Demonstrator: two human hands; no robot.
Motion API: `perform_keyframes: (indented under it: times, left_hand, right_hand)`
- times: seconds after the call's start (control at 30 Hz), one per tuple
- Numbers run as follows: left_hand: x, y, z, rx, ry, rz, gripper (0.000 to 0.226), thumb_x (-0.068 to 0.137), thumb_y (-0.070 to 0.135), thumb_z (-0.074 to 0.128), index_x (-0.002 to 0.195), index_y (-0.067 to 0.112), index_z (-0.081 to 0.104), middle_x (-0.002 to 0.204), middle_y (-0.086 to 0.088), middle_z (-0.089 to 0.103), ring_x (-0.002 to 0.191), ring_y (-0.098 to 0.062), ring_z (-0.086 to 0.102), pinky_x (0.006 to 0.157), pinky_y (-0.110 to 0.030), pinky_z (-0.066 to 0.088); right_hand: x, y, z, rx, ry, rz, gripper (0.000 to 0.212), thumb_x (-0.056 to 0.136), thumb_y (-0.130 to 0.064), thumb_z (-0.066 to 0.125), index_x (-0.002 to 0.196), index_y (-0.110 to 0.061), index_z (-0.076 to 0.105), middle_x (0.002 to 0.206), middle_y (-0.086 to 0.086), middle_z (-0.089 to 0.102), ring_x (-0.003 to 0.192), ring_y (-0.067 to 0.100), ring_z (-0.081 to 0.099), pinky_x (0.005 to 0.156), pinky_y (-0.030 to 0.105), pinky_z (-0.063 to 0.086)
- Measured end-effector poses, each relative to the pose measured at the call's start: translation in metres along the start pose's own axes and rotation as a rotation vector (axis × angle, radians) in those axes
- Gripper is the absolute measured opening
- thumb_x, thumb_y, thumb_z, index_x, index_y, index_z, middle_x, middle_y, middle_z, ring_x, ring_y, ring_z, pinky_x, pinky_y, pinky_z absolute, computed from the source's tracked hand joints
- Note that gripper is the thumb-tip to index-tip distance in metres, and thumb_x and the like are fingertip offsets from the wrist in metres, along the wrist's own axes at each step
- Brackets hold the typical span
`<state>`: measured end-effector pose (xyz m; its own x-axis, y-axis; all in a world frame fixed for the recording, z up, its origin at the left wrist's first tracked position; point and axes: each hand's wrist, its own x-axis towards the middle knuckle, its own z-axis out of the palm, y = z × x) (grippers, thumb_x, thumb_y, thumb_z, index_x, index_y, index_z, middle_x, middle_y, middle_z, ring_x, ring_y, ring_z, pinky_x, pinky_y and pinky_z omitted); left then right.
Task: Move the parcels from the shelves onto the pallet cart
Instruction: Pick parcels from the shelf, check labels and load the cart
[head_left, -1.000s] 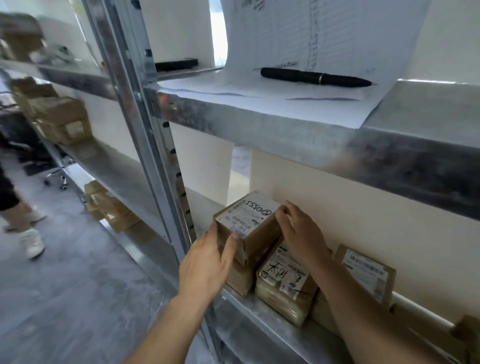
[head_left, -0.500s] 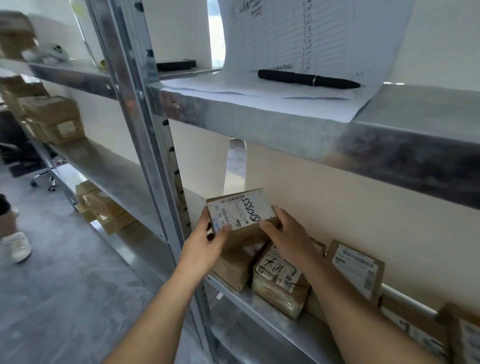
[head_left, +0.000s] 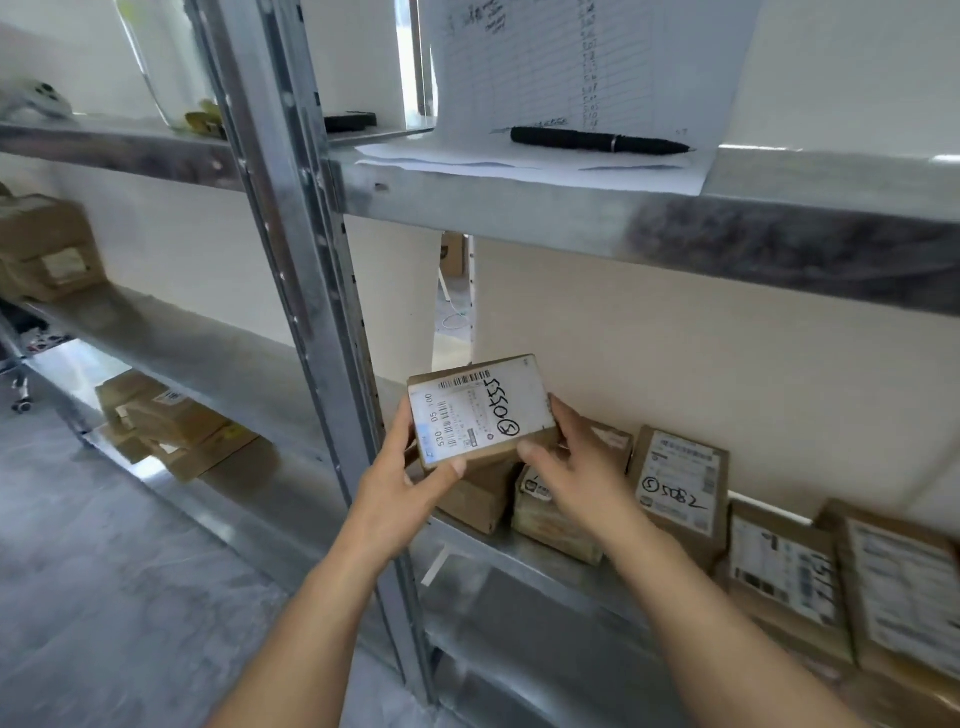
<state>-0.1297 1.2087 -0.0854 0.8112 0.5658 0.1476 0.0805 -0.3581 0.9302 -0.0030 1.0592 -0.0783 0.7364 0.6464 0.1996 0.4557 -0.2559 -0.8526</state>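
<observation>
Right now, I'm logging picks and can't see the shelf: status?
Left hand and right hand both grip the labelled parcel. Parcel held above the other parcels on the shelf. Steel post close beside left hand; cart not in view.

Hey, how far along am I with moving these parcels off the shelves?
Done: hard to say; the pallet cart is out of view. In hand: your left hand and right hand grip a small brown cardboard parcel with a white label, held above the grey metal shelf. Left: several brown labelled boxes on that shelf, plus brown boxes in the neighbouring bay.
</observation>
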Motion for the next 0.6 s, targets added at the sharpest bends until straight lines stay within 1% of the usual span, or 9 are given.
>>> perform_keyframes:
  times: [0.03,0.1,0.17,0.23,0.33,0.4,0.43,0.5,0.6]
  left_hand:
    - [-0.003,-0.003,-0.001,-0.015,-0.018,-0.001,0.081,0.082,0.037,0.070,0.140,0.057,0.018,0.129,0.037,0.046,0.130,-0.001,0.039,0.104,-0.028,0.035]
    - [-0.007,-0.009,-0.003,-0.038,-0.058,0.000,0.085,0.079,0.043,0.072,0.142,0.055,0.016,0.134,0.030,0.047,0.130,-0.001,0.040,0.109,-0.037,0.035]
    - [-0.012,-0.010,-0.003,-0.054,-0.093,0.006,0.088,0.077,0.043,0.073,0.144,0.053,0.016,0.136,0.027,0.047,0.130,-0.001,0.040,0.109,-0.041,0.036]
    - [-0.016,-0.010,-0.001,-0.067,-0.124,0.023,0.089,0.076,0.039,0.071,0.144,0.053,0.017,0.135,0.029,0.046,0.129,0.000,0.040,0.109,-0.038,0.036]
    - [-0.023,-0.006,0.006,-0.078,-0.165,0.038,0.089,0.078,0.034,0.072,0.144,0.053,0.015,0.123,0.044,0.047,0.124,0.010,0.040,0.105,-0.027,0.034]
    - [-0.030,-0.001,0.011,-0.075,-0.182,0.050,0.089,0.081,0.027,0.071,0.145,0.051,0.015,0.116,0.049,0.047,0.117,0.019,0.040,0.102,-0.022,0.033]
    - [-0.033,0.001,0.014,-0.079,-0.186,0.056,0.088,0.082,0.025,0.071,0.145,0.050,0.015,0.118,0.046,0.048,0.118,0.018,0.041,0.102,-0.021,0.033]
    - [-0.041,0.007,0.019,-0.099,-0.193,0.062,0.088,0.082,0.021,0.071,0.144,0.052,0.016,0.128,0.036,0.048,0.122,0.009,0.043,0.101,-0.022,0.034]
    - [-0.054,0.012,0.027,-0.126,-0.211,0.078,0.088,0.080,0.018,0.073,0.142,0.053,0.021,0.129,0.031,0.050,0.124,0.007,0.042,0.101,-0.019,0.035]
  right_hand:
    - [-0.007,0.001,0.001,-0.008,0.022,-0.011,0.042,0.091,-0.024,0.058,0.121,-0.045,0.038,0.119,-0.016,0.054,0.107,0.003,0.053,0.090,0.022,0.046]
    - [-0.021,0.003,0.004,-0.015,0.070,-0.019,0.045,0.087,-0.034,0.058,0.127,-0.045,0.039,0.126,-0.012,0.056,0.114,0.007,0.053,0.095,0.028,0.046]
    - [-0.034,0.005,0.005,-0.019,0.119,-0.011,0.053,0.081,-0.045,0.055,0.132,-0.042,0.041,0.129,-0.007,0.057,0.116,0.010,0.054,0.095,0.029,0.046]
    - [-0.046,0.006,0.005,-0.033,0.158,0.013,0.058,0.080,-0.046,0.055,0.136,-0.040,0.041,0.131,-0.006,0.055,0.117,0.011,0.054,0.094,0.030,0.047]
    - [-0.063,0.009,0.000,-0.062,0.230,0.067,0.065,0.077,-0.052,0.055,0.138,-0.032,0.043,0.133,-0.005,0.054,0.119,0.010,0.051,0.100,0.033,0.044]
    - [-0.075,0.009,-0.005,-0.098,0.265,0.077,0.063,0.080,-0.047,0.057,0.139,-0.028,0.044,0.133,-0.004,0.053,0.121,0.009,0.048,0.103,0.032,0.040]
    - [-0.081,0.008,-0.008,-0.104,0.278,0.075,0.061,0.083,-0.042,0.060,0.139,-0.027,0.044,0.134,-0.005,0.053,0.124,0.010,0.046,0.105,0.032,0.038]
    - [-0.094,0.007,-0.013,-0.107,0.309,0.072,0.059,0.086,-0.034,0.063,0.141,-0.027,0.043,0.136,-0.007,0.052,0.127,0.010,0.043,0.108,0.035,0.036]
    - [-0.115,0.007,-0.020,-0.099,0.358,0.085,0.064,0.084,-0.040,0.062,0.142,-0.026,0.042,0.138,-0.007,0.050,0.130,0.008,0.042,0.108,0.038,0.037]
